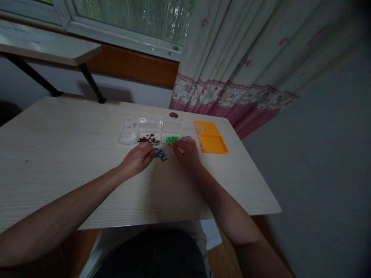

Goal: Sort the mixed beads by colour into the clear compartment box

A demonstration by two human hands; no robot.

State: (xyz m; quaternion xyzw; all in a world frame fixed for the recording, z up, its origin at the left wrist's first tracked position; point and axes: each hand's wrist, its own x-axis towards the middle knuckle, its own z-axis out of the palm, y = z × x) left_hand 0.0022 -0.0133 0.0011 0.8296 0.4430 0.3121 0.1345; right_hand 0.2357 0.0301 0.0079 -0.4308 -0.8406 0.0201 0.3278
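A small heap of blue and yellow pieces lies on the pale wooden table, between my hands. My left hand rests just left of the heap with its fingers curled in a pinch at the heap's edge. My right hand sits to the right of the heap, fingers bent and closed near the green pieces. What either hand pinches is too small to see. Behind the hands stands a clear compartment box holding dark red pieces in one cell and green pieces in the cell beside it.
An orange lid lies open at the box's right end. The table's right edge runs close by it. A curtain hangs behind, a window at the back, and a shelf on black legs at far left.
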